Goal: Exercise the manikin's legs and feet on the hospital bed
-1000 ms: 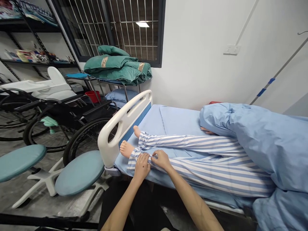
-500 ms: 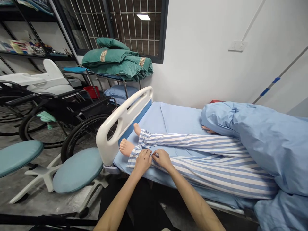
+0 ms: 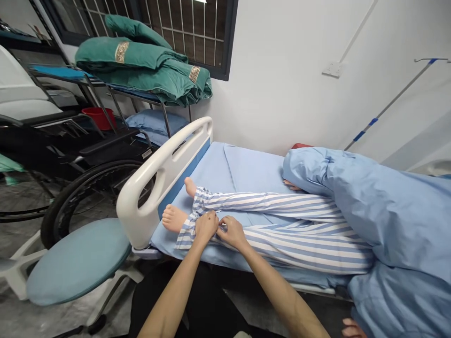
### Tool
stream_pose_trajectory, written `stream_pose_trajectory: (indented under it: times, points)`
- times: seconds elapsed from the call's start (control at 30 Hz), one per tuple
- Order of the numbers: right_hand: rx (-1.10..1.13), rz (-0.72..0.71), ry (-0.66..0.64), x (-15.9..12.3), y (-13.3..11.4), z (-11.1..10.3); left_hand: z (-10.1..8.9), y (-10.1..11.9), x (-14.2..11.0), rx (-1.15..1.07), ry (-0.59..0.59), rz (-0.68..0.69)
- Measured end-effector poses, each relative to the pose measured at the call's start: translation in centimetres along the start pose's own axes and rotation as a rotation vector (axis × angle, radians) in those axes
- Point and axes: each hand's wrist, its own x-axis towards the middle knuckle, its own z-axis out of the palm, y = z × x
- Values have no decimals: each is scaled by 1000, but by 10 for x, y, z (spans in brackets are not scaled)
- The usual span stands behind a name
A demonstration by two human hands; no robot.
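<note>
Where the near leg of the striped pajama trousers (image 3: pixel 299 246) runs beside the near long edge of the hospital bed (image 3: pixel 252 164), the wearer's 2 bare hands meet over the lower shin, toward the foot end. The left hand (image 3: pixel 206 227) lies back upward on the trouser leg, just above the cuff, with its fingers bent over the cloth; whether they grip it cannot be told. Just beside it, on the side away from the feet, the right hand (image 3: pixel 231 232) has its thumb and forefinger curled toward each other; whether fabric is pinched between them is too small to tell.

Out of the 2 cuffs come a near foot (image 3: pixel 174 218) and a far foot (image 3: pixel 190 187), both bare, close to the white footboard (image 3: pixel 132 202). A light blue quilt (image 3: pixel 387 206) covers the upper part of the trousers and hangs over the bed's near edge at the right. Fingers (image 3: pixel 291 185) show beneath its far-side fold.

Off the near corner of the foot end stands a round-seated stool (image 3: pixel 79 260), with a black wheelchair (image 3: pixel 109 143) beyond it. Folded green bedding (image 3: pixel 141 61) is piled past the footboard's far end, below the barred window (image 3: pixel 221 65).
</note>
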Motion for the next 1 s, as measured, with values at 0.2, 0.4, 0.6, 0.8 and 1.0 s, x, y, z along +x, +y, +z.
stream_pose_trajectory:
  times: [0.2,0.4,0.6,0.8,1.0]
  points:
    - [59,27,47,2,-3,0,-2,1,-1,20,-36,6]
    - [53,85,152,3,-4,3,-10,1,-3,29,-85,47]
    - [57,96,165,4,-3,7,-7,0,-1,51,-97,38]
    - [156,97,106,6,1,7,-7,0,-1,34,-106,16]
    - [386,131,61,26,16,-3,-8,2,0,43,-123,-43]
